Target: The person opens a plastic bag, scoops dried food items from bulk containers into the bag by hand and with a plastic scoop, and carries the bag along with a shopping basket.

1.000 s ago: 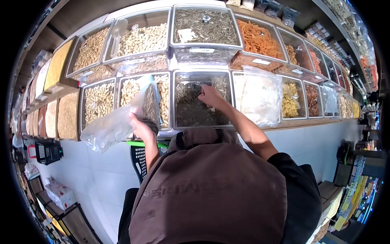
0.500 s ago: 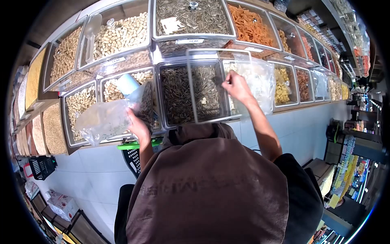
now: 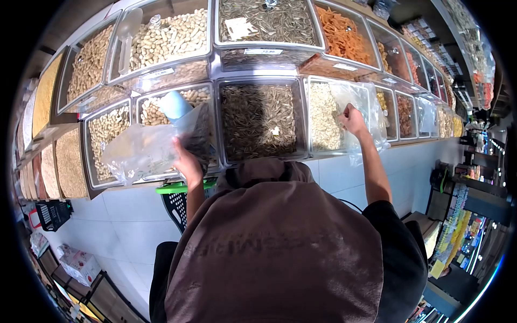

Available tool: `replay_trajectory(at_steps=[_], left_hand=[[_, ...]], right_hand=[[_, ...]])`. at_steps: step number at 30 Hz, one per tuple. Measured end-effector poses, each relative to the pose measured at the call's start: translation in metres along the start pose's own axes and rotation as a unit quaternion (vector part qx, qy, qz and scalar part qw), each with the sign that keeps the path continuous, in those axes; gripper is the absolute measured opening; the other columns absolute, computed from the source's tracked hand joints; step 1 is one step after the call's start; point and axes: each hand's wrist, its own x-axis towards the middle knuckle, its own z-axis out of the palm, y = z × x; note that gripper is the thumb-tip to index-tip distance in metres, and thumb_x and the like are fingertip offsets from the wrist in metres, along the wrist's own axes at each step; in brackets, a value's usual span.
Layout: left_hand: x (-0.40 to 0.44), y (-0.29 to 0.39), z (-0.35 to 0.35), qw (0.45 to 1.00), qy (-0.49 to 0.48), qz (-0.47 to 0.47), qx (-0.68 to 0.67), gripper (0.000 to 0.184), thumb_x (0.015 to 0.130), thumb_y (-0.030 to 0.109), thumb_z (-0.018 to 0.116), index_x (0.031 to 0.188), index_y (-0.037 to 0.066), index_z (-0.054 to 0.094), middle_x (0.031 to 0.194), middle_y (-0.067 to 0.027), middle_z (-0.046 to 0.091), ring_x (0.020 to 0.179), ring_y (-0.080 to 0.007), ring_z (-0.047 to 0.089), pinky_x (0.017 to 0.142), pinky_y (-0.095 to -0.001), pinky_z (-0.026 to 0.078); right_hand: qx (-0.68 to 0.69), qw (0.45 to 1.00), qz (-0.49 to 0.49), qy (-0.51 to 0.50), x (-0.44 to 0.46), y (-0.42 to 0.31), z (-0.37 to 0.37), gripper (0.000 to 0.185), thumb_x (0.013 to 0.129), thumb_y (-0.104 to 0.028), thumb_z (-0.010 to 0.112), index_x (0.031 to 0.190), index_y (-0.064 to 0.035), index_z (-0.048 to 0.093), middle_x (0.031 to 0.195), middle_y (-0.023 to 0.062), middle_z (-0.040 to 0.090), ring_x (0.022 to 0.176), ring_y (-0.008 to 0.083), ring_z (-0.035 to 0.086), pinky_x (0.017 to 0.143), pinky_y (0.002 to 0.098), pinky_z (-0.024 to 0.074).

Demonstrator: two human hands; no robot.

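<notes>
My left hand [image 3: 188,164] is closed on a clear plastic bag [image 3: 142,151], which spreads out to the left over the peanut bins. Dark sunflower seeds show through the bag's right side, partly blurred. Just above it is a light-blue, rounded object [image 3: 175,105], perhaps a scoop; I cannot tell whether it is held. Fingers curled, my right hand [image 3: 354,121] grips the middle of a clear bin lid [image 3: 339,81] over a bin of pale seeds [image 3: 325,116]. Between my hands, the bin of striped sunflower seeds [image 3: 253,121] is uncovered, with a small pale scrap on the seeds.
A raised back row holds bins of peanuts [image 3: 172,40], more sunflower seeds [image 3: 264,21] and orange strips [image 3: 342,35]. Loose clear plastic [image 3: 377,116] lies by my right hand. A green-handled basket [image 3: 175,207] is below my left arm. Grain bins [image 3: 67,167] stand at left.
My right hand has moved the clear lid right, from over the sunflower-seed bin to over the pale-seed bin. My left hand keeps the bag, with only a slight shift.
</notes>
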Motion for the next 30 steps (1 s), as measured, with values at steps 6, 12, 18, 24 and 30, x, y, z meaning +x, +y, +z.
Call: replay_trajectory(at_steps=[6,12,18,24,30], left_hand=[[-0.005,0.007,0.000,0.999,-0.018,-0.048,0.003,0.062,0.099,0.044,0.052,0.124,-0.012,0.058,0.124,-0.0156,0.062,0.111,-0.0210,0.056,0.101,-0.0332,0.040],[-0.010,0.002,-0.001,0.993,-0.020,-0.034,0.109,0.057,0.101,0.045,0.048,0.123,-0.006,0.061,0.126,-0.0197,0.061,0.117,-0.0277,0.055,0.106,-0.0371,0.035],[-0.022,0.026,-0.016,0.978,-0.094,0.097,0.162,0.045,0.105,0.035,0.041,0.116,-0.003,0.063,0.115,-0.0147,0.065,0.108,-0.0257,0.057,0.101,-0.0361,0.039],[-0.052,0.092,-0.014,0.938,-0.139,0.242,0.206,0.033,0.102,0.025,0.048,0.115,-0.002,0.062,0.114,-0.0169,0.064,0.108,-0.0298,0.058,0.099,-0.0399,0.040],[-0.084,0.158,0.017,0.777,-0.350,0.497,0.163,0.031,0.099,0.023,0.053,0.117,-0.001,0.061,0.117,-0.0170,0.063,0.108,-0.0293,0.058,0.099,-0.0396,0.040]], right_hand=[[0.076,0.987,0.136,-0.041,-0.002,0.004,-0.008,0.024,0.081,-0.016,0.067,0.089,0.0022,0.054,0.078,0.0218,0.065,0.075,0.0378,0.066,0.069,0.0429,0.0511],[0.047,0.997,0.031,0.055,0.003,0.033,0.020,0.020,0.086,-0.013,0.060,0.089,0.0043,0.051,0.067,0.0144,0.060,0.053,0.0249,0.064,0.047,0.0372,0.0525],[-0.205,0.967,0.048,0.145,-0.020,-0.045,0.004,0.048,0.086,-0.028,0.067,0.113,0.0078,0.049,0.113,0.0288,0.055,0.101,0.0428,0.058,0.089,0.0456,0.0497],[0.033,0.985,-0.146,0.083,-0.065,-0.199,0.011,0.061,0.084,-0.033,0.072,0.124,0.0084,0.051,0.120,0.0264,0.056,0.111,0.0393,0.057,0.096,0.0461,0.0474],[0.039,0.903,-0.427,0.041,-0.089,-0.285,0.018,0.076,0.070,-0.028,0.080,0.133,0.0000,0.049,0.143,0.0186,0.042,0.137,0.0334,0.035,0.112,0.0484,0.0285]])
